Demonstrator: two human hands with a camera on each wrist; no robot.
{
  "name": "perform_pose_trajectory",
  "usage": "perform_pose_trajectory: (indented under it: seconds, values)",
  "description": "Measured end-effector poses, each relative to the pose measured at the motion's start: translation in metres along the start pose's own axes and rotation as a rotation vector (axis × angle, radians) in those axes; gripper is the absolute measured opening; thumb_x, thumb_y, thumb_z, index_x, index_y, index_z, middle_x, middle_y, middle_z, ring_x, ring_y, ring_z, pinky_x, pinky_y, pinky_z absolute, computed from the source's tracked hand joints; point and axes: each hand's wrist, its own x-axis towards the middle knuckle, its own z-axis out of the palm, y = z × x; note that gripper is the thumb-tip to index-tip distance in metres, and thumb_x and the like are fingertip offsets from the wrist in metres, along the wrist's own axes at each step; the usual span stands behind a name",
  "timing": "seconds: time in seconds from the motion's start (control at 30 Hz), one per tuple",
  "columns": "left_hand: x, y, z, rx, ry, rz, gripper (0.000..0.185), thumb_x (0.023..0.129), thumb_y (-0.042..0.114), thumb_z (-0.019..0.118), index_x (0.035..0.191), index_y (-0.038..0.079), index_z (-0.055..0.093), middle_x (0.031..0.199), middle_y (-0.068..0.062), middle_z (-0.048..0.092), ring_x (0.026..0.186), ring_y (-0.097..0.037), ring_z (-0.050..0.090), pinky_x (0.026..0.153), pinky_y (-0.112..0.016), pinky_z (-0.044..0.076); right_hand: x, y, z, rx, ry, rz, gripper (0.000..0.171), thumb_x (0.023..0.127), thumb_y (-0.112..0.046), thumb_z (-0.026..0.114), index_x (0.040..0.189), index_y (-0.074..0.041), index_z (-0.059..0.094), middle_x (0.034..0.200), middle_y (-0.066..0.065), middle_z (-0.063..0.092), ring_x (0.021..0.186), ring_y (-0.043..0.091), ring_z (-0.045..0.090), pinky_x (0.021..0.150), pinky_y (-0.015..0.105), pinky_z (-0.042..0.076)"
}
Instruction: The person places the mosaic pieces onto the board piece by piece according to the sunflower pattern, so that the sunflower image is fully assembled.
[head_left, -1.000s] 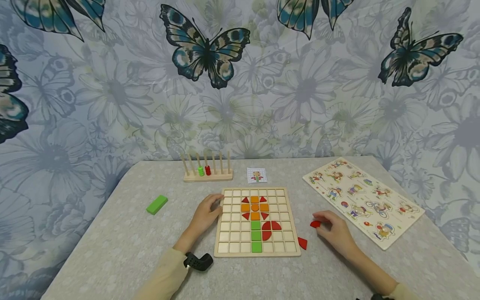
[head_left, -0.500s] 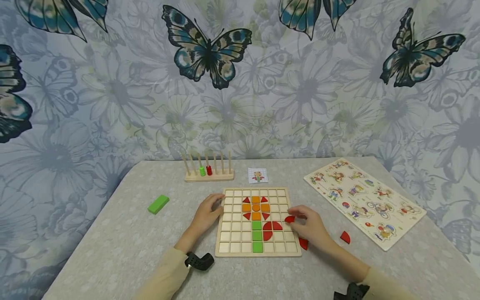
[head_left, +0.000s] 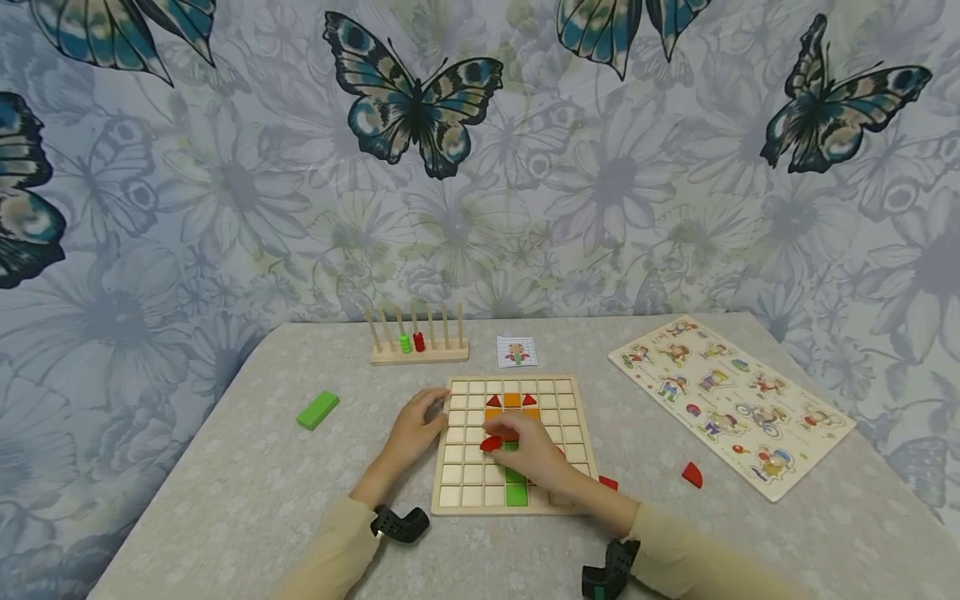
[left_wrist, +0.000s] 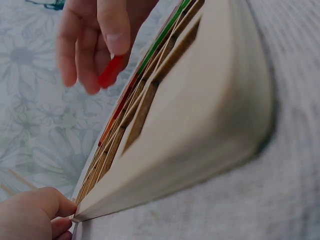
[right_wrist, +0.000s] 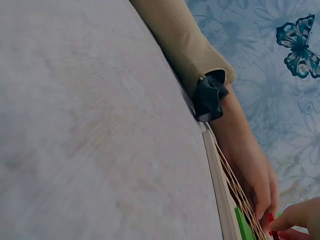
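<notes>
My right hand is over the middle of a square wooden grid board, pinching a red quarter-circle tile between thumb and fingers. The left wrist view shows that same tile held just above the grid. At the board's left edge, my left hand grips the rim; its thumb and fingers meet at a corner in the left wrist view. Set in the grid are green squares, orange pieces and small red triangles. My right hand and forearm hide several tiles.
One red quarter tile lies right of the board, another at its right edge. A green block lies left. Behind stand a peg rack with beads and a pattern card. A picture board lies right.
My right hand has carried the red quarter-circle tile leftward from the table at the right to over the middle of the board. The left hand has stayed at the board's left edge.
</notes>
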Motion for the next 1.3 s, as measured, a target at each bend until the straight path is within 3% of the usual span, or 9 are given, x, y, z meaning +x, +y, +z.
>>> perform_pose_trajectory:
  seconds: [0.27, 0.37, 0.93, 1.03, 1.3]
  values:
    - [0.0, 0.0, -0.001, 0.005, -0.002, 0.004, 0.041, 0.089, 0.009, 0.06, 0.129, 0.004, 0.056, 0.135, -0.013, 0.055, 0.132, -0.031, 0.046, 0.112, -0.049, 0.035, 0.011, -0.005, 0.018, -0.011, -0.081, -0.04, 0.035, 0.078, 0.006, 0.065, 0.113, 0.003, 0.064, 0.107, 0.014, 0.067, 0.1, 0.025, 0.063, 0.087, 0.028, 0.053]
    - [-0.001, 0.001, -0.001, 0.005, -0.004, 0.004, 0.041, 0.089, 0.008, 0.06, 0.129, 0.004, 0.056, 0.135, -0.013, 0.055, 0.132, -0.031, 0.046, 0.112, -0.05, 0.034, 0.011, -0.006, 0.02, -0.048, -0.08, -0.051, 0.034, 0.078, 0.006, 0.066, 0.112, 0.003, 0.064, 0.107, 0.014, 0.067, 0.099, 0.025, 0.063, 0.086, 0.027, 0.053]
    - [0.0, 0.003, 0.0, -0.008, -0.008, -0.002, 0.04, 0.09, 0.008, 0.059, 0.129, 0.005, 0.057, 0.135, -0.012, 0.055, 0.132, -0.03, 0.046, 0.111, -0.049, 0.035, 0.006, -0.002, 0.014, -0.002, -0.077, -0.011, 0.033, 0.082, 0.003, 0.063, 0.116, 0.001, 0.063, 0.111, 0.012, 0.066, 0.103, 0.023, 0.062, 0.09, 0.03, 0.052]
    - [0.0, 0.003, 0.002, -0.011, -0.004, 0.005, 0.04, 0.09, 0.008, 0.059, 0.129, 0.004, 0.057, 0.134, -0.012, 0.055, 0.132, -0.031, 0.046, 0.111, -0.049, 0.036, 0.001, 0.0, 0.003, -0.006, -0.049, -0.008, 0.032, 0.084, 0.0, 0.063, 0.116, -0.001, 0.063, 0.111, 0.012, 0.066, 0.101, 0.024, 0.062, 0.089, 0.033, 0.053]
    - [-0.001, -0.001, 0.001, -0.008, 0.013, 0.013, 0.04, 0.09, 0.007, 0.059, 0.129, 0.003, 0.056, 0.135, -0.013, 0.055, 0.131, -0.032, 0.047, 0.11, -0.049, 0.036, -0.025, 0.017, -0.038, -0.086, 0.127, -0.016, 0.025, 0.084, 0.002, 0.064, 0.109, -0.001, 0.066, 0.103, 0.013, 0.068, 0.089, 0.025, 0.062, 0.076, 0.024, 0.055]
